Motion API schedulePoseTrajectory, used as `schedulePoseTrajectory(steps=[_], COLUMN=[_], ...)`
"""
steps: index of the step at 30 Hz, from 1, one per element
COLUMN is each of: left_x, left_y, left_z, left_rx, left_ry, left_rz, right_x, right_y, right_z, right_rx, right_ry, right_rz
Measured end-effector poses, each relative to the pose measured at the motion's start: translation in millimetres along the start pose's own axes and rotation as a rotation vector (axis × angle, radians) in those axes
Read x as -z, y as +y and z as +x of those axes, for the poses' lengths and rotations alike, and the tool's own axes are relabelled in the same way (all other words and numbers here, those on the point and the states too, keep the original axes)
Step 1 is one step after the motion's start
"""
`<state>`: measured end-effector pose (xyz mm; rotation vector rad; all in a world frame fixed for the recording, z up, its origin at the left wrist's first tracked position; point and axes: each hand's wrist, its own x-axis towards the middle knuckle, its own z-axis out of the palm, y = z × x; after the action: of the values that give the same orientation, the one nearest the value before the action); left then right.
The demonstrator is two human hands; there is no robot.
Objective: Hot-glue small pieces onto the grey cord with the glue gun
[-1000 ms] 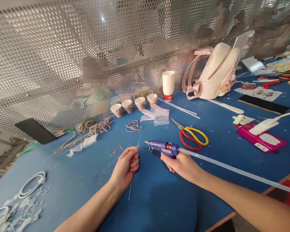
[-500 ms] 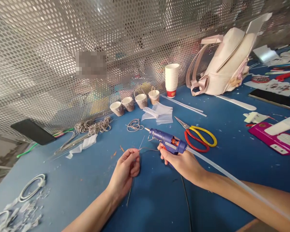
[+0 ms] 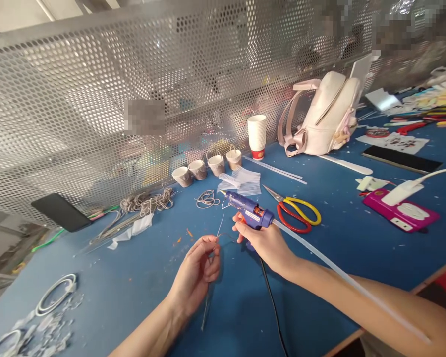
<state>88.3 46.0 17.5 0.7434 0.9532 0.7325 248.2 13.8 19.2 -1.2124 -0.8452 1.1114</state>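
My left hand (image 3: 196, 270) is closed in a pinch on a thin, stiff strand (image 3: 220, 224), which sticks up past the fingertips and hangs out below the palm. A fine dark cord also runs from these fingers toward the other hand. My right hand (image 3: 269, 245) grips a blue glue gun (image 3: 247, 209) by its handle, part of which the fingers hide. Its nozzle points left and away from me, apart from the strand. From the gun's back a long clear glue stick (image 3: 330, 265) extends over my forearm. Red-and-yellow-handled scissors (image 3: 299, 213) lie right of the gun.
Small cord-wrapped cups (image 3: 197, 169) line the perforated metal screen (image 3: 96, 114), beside stacked paper cups (image 3: 257, 136) and a backpack (image 3: 325, 119). Clear strips (image 3: 245, 181), coiled cord (image 3: 207, 199) and tangled cord (image 3: 146, 200) lie ahead. A magenta power strip (image 3: 401, 213) sits right.
The head view has turned, bringing more of the table's right side into sight. My hands keep their holds; the glue gun's nozzle has shifted slightly farther from the strand.
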Motion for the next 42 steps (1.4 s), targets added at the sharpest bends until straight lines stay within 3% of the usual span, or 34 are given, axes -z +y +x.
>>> schedulePoseTrajectory(steps=[9,14,21,42], left_x=[6.0,7.6,9.7,8.0], left_y=[11,16,14,14], left_z=[4,3,6,7], left_rx=[-0.117,-0.194,-0.178,-0.143], left_ry=[0.034,0.048,0.034,0.015], left_rz=[-0.008,-0.017,0.000,-0.007], right_x=[20,18,14,12], right_y=[6,7,6,8], right_z=[-13,-21,-20,-17], right_rx=[0.025,0.104,0.160,0.194], right_ry=[-0.148,-0.199,-0.286,-0.273], right_rz=[-0.174,-0.356,-0.416,-0.421])
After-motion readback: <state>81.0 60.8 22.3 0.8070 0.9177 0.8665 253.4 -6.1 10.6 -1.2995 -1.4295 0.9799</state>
